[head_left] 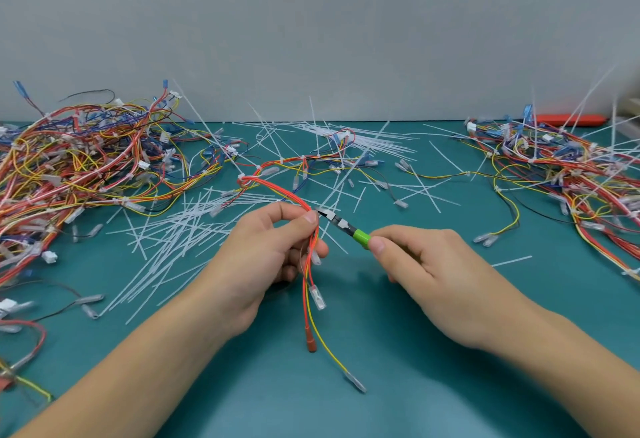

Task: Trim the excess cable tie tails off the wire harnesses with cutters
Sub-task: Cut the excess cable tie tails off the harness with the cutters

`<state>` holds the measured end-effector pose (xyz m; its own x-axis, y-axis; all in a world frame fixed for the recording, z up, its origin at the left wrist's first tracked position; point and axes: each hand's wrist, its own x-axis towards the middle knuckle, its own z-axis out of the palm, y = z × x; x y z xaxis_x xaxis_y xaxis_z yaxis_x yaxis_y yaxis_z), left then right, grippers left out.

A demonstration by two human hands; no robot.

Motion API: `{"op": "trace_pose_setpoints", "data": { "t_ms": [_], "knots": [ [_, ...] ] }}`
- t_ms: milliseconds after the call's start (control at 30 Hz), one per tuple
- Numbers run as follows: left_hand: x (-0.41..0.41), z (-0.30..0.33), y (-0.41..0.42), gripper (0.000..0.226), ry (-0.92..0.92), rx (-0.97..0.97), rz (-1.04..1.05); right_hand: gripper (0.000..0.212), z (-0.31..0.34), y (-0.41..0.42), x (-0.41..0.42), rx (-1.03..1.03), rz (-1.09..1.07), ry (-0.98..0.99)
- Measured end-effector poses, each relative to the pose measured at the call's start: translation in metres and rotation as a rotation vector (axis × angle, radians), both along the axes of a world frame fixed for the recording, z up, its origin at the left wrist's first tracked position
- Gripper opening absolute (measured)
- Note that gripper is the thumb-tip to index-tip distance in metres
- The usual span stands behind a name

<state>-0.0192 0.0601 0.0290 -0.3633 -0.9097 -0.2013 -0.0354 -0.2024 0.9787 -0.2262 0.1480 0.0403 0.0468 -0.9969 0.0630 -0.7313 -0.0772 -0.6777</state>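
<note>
My left hand (268, 257) pinches a red and yellow wire harness (277, 191) between thumb and fingers at the middle of the table. Its loose ends with clear terminals hang down toward me. My right hand (426, 271) grips green-handled cutters (343, 228), and the black jaws touch the harness just beside my left thumb. The cable tie at the jaws is too small to make out. Cut white tie tails (180, 229) lie scattered on the green mat behind my hands.
A big tangled heap of harnesses (76, 167) fills the left side. Another heap (568, 167), with long uncut tie tails sticking up, lies at the right. A bundle of white ties (367, 139) sits at the back centre. A grey wall closes the far edge.
</note>
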Motion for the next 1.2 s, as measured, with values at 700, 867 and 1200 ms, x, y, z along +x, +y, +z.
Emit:
{"op": "trace_pose_setpoints", "data": {
  "t_ms": [700,867,1200],
  "knots": [
    [0.0009,0.0042,0.0027,0.013,0.022,-0.005,-0.01,0.061,-0.0013,-0.0018,-0.0021,0.039,-0.009,-0.128],
    [0.001,0.0037,0.0029,0.012,0.013,-0.009,-0.012,0.039,0.0004,-0.0004,-0.0035,-0.046,0.007,0.075],
    [0.0003,0.0021,0.0015,0.013,0.008,-0.006,-0.005,0.059,-0.0019,-0.0024,-0.0028,-0.015,0.02,0.007]
  ]
}}
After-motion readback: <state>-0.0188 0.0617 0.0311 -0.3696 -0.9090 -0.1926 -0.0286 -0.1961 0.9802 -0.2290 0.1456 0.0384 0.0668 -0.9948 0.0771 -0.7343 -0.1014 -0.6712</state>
